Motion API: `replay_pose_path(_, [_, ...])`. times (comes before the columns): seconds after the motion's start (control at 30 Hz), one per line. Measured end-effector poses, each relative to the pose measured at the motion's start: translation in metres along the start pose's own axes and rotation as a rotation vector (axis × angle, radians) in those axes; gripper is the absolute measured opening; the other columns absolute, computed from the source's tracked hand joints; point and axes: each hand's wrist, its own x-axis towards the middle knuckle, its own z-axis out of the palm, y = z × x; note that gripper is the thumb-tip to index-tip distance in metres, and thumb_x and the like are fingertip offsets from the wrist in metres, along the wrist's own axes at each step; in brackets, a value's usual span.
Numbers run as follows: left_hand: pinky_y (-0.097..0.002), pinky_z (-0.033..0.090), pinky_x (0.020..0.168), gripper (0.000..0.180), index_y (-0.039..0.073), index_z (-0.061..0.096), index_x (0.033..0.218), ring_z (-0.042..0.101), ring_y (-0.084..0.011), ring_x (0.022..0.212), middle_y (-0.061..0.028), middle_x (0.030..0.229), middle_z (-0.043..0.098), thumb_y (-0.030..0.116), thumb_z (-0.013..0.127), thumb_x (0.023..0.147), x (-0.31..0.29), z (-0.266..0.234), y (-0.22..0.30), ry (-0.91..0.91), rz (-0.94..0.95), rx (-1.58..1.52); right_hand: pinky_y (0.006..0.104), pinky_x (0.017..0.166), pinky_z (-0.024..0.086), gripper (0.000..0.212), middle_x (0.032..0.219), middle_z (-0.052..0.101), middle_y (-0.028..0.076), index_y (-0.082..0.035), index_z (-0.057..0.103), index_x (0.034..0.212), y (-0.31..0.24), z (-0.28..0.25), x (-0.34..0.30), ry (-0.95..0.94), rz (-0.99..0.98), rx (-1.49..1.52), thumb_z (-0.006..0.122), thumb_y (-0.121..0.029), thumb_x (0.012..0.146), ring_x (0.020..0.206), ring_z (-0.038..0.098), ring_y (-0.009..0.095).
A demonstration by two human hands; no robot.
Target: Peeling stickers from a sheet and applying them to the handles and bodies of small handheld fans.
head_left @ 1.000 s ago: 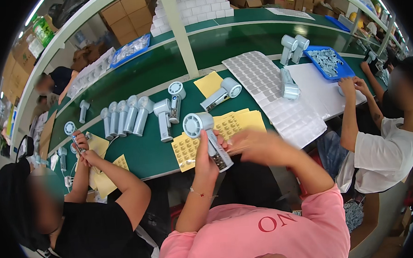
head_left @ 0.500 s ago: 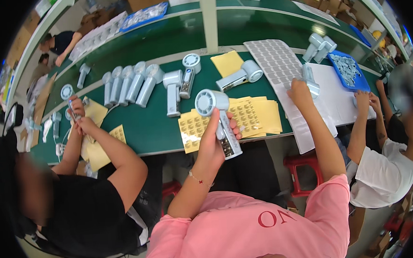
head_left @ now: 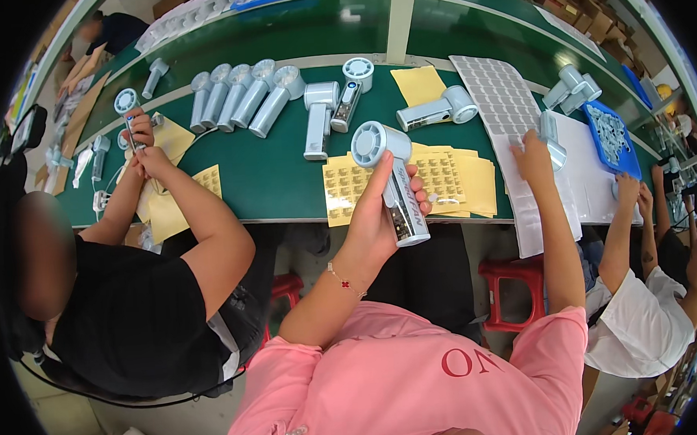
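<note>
In my left hand (head_left: 381, 208) is a light blue handheld fan (head_left: 404, 203). My fingers wrap around its handle, with the round fan head up and a dark opening showing in the handle's lower part. Reaching forward, my right hand (head_left: 535, 160) is bent over the grey label sheet (head_left: 488, 92). Its fingers are closed, and what they hold, if anything, is hidden. Just right of them lies another light blue fan (head_left: 555, 153). Yellow sticker sheets (head_left: 347, 190) lie on the green table behind the held fan.
Several blue fans (head_left: 251, 96) lie in a row at the back left, with more near the middle. A blue tray (head_left: 612, 137) of small parts is at the right. Co-workers sit on both sides; one's hands (head_left: 146, 149) hold a fan. A red stool (head_left: 514, 287) stands below.
The view has shifted, so the table's things appear farther right and higher. My left hand still holds the fan, and my right hand remains beside the other fan.
</note>
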Motion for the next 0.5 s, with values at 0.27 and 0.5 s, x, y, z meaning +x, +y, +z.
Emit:
replay_pose_path(0.27, [-0.0258,0.045,0.061,0.039,0.002,0.047,0.095,0.047,-0.0131,0.066,-0.0048,0.075,0.047,0.04,0.053,0.088,-0.002,0.009,-0.001,0.01,-0.087,-0.103,0.0454,0.061,0.046,0.029,0.075,0.06,0.024,0.0,0.047,0.088,0.007,0.002,-0.004,0.042,0.013,0.044,0.067,-0.016,0.075,0.07,0.059,0.04])
replay_pose_path(0.5, [-0.0259,0.044,0.062,0.039,0.002,0.047,0.095,0.047,-0.0129,0.067,-0.004,0.076,0.046,0.039,0.054,0.088,0.0,0.005,0.0,0.042,-0.081,-0.172,0.0438,0.065,0.047,0.019,0.085,0.06,0.02,-0.004,0.051,0.097,0.006,-0.001,-0.011,0.077,-0.142,0.104,0.053,-0.004,0.079,0.075,0.059,0.038])
